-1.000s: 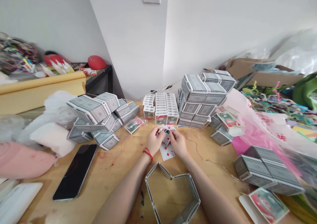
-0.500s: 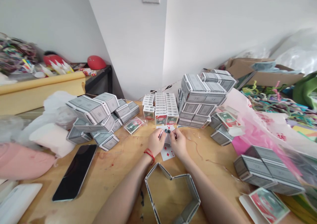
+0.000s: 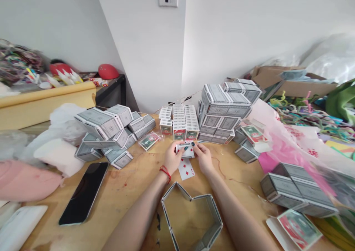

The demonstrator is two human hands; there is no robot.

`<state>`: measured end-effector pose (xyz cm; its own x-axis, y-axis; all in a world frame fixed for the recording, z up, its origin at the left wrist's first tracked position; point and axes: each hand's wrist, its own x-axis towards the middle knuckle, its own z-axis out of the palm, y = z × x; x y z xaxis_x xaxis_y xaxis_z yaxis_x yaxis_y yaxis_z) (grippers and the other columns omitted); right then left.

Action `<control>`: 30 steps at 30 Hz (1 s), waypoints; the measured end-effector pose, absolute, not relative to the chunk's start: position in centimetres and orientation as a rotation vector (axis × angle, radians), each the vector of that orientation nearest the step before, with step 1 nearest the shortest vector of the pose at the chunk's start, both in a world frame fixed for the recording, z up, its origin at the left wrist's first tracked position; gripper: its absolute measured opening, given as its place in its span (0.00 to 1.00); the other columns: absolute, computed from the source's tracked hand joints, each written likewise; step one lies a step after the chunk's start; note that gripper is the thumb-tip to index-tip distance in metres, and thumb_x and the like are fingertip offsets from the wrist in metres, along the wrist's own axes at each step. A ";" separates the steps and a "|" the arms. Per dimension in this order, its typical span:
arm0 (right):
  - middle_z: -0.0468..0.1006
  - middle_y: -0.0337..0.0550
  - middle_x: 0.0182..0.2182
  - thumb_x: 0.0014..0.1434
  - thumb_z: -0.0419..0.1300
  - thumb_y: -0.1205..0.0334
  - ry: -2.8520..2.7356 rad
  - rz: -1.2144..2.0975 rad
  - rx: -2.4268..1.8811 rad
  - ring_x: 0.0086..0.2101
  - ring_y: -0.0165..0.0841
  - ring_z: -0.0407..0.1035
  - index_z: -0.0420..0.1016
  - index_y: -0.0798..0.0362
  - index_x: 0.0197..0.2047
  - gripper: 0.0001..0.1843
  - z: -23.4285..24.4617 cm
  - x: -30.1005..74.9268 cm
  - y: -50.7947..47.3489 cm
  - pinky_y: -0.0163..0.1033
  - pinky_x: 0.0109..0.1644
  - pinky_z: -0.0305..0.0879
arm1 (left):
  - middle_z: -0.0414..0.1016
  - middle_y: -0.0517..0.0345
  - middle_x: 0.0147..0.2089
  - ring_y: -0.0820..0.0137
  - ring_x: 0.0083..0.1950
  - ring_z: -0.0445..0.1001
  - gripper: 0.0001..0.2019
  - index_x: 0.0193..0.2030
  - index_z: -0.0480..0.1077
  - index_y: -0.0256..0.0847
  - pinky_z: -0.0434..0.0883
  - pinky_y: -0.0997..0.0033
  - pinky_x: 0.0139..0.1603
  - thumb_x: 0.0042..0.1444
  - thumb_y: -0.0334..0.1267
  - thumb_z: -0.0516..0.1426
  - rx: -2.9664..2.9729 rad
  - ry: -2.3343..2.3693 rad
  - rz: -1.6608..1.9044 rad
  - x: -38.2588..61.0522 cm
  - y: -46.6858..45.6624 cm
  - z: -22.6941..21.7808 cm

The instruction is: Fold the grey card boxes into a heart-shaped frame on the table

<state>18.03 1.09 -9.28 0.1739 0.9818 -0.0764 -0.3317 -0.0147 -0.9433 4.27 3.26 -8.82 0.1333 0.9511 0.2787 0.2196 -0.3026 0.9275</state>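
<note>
Over the middle of the table, my left hand pinches a folded-looking playing card with red diamonds, thumb on its face. My right hand is at the card's right edge, thumb tip at the upper corner and fingers curled behind. Another diamond playing card lies face up on the table just below. Nearer to me, between my forearms, stands an angular ring of folded cards, open in the middle. Rows of boxed card decks stand just beyond my hands.
Stacked card-built blocks stand at the left and right. A wrapped deck and black phone lie on the left. More blocks, an opened card box and pink plastic bags crowd the right.
My hands have moved slightly apart. My right thumb has shifted from the card's middle to its right corner, and more of the card's face shows.
</note>
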 end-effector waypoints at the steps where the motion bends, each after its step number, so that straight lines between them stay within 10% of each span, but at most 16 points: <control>1: 0.69 0.35 0.21 0.47 0.63 0.52 -0.802 1.315 -1.041 0.22 0.26 0.60 0.71 0.53 0.28 0.13 -9.2 18.1 1.1 0.32 0.28 0.57 | 0.74 0.54 0.42 0.68 0.44 0.72 0.08 0.40 0.69 0.39 0.68 0.69 0.46 0.53 0.34 0.53 1.643 1.161 1.213 4.3 3.2 -8.8; 9: 0.75 0.40 0.29 0.50 0.60 0.52 -0.766 1.882 -0.735 0.32 0.33 0.70 0.69 0.50 0.40 0.16 -7.5 17.1 0.0 0.40 0.35 0.66 | 0.75 0.54 0.36 0.70 0.35 0.72 0.12 0.38 0.69 0.38 0.68 0.71 0.37 0.56 0.44 0.51 1.586 1.308 1.230 4.2 3.2 -9.0; 18: 0.75 0.39 0.30 0.51 0.60 0.54 -0.755 1.820 -0.724 0.32 0.32 0.70 0.70 0.50 0.40 0.14 -7.4 17.2 0.3 0.40 0.36 0.69 | 0.73 0.52 0.46 0.69 0.49 0.70 0.11 0.45 0.70 0.41 0.67 0.67 0.50 0.58 0.37 0.50 1.731 1.062 1.283 4.3 2.9 -8.4; 30: 0.70 0.36 0.26 0.48 0.62 0.53 -0.770 1.719 -0.836 0.24 0.28 0.65 0.68 0.49 0.36 0.14 -7.3 16.6 0.1 0.33 0.26 0.63 | 0.72 0.53 0.39 0.68 0.43 0.70 0.08 0.38 0.68 0.41 0.68 0.65 0.45 0.57 0.31 0.48 1.814 1.259 1.420 4.5 2.4 -8.6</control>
<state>16.58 0.14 -7.33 -0.2288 0.9589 -0.1677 -0.5132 -0.2652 -0.8163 4.52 2.40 -8.56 0.0232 0.8866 0.4619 0.3524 -0.4396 0.8262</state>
